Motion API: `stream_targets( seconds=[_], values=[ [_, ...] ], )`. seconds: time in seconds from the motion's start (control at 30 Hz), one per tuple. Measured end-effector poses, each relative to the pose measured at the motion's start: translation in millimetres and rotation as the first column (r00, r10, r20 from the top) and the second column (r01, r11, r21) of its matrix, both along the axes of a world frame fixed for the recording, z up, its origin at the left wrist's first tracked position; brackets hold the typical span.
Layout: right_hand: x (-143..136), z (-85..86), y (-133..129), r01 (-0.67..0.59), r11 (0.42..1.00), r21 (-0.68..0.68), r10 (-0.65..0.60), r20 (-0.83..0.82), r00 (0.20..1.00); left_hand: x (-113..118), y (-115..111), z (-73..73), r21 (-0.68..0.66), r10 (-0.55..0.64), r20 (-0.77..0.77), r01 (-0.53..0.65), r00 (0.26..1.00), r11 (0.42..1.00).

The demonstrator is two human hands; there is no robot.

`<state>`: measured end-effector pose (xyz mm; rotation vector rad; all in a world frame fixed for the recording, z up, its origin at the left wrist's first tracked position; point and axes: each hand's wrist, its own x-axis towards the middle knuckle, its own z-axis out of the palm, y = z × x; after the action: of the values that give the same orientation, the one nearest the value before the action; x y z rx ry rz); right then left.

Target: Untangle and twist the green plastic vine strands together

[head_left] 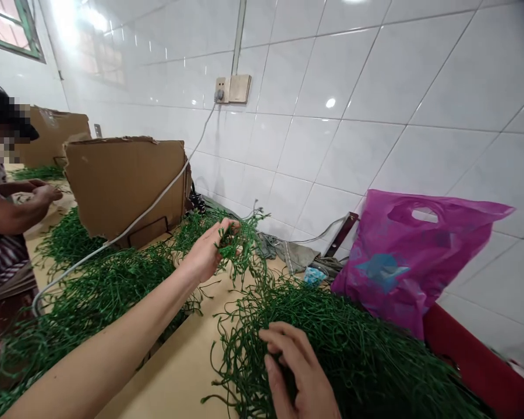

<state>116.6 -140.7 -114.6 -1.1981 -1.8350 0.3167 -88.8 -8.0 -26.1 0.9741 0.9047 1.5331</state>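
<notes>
My left hand reaches out over the table, its fingers closed around a loose bunch of thin green stems with small knobs at their tips. Some of these stems dangle towards the pile below. My right hand is at the left side of a big pile of the same green stems, fingers apart and slightly bent, with nothing visible in it. Whether its fingertips touch the pile is hard to tell. Another heap of green stems spreads out beneath and left of my left forearm.
A cardboard sheet stands upright on the left, with a grey cable running across it from the wall socket. A purple plastic bag leans against the tiled wall. At the far left a co-worker's hands are close together.
</notes>
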Motion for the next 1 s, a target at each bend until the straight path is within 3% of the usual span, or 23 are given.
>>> stream_targets(
  seconds=[0.1,0.23,0.37,0.47,0.6,0.73,0.87,1.0],
  values=[
    [5,23.0,13,0.041,0.999,-0.036,-0.042,-0.026,0.999,-1,-12,0.7,-0.116,-0.162,0.188,0.185,0.969,0.976],
    [-16,41.0,29,0.18,0.976,-0.125,-0.198,-0.145,0.969,1,-21,-5.2,-0.175,-0.24,0.291,0.298,0.926,0.938],
    [-33,40.2,47,0.028,0.955,-0.295,-0.106,-0.251,0.962,1,-25,-11.2,-0.291,-0.209,0.314,0.304,0.926,0.907],
    [-25,42.8,58,0.106,0.952,-0.288,-0.187,-0.27,0.945,-5,-21,-26.6,-0.294,-0.158,0.215,0.219,0.964,0.93],
    [-3,65.7,66,0.241,0.935,-0.262,-0.302,-0.229,0.925,-8,-13,-61.5,-0.262,-0.09,-0.054,0.073,0.994,0.962],
    [5,87.5,71,0.306,0.925,-0.225,-0.341,-0.138,0.93,-5,-9,-83.6,-0.23,-0.134,-0.188,0.089,0.973,0.969],
    [7,96.5,75,0.307,0.928,-0.212,-0.345,-0.173,0.923,-15,-7,-80.6,-0.152,-0.093,-0.264,0.054,0.96,0.987],
    [9,106.6,72,0.192,0.956,-0.224,-0.237,-0.193,0.952,-19,-17,-50.8,0.18,0.125,-0.424,-0.051,0.897,0.982]
  ],
)
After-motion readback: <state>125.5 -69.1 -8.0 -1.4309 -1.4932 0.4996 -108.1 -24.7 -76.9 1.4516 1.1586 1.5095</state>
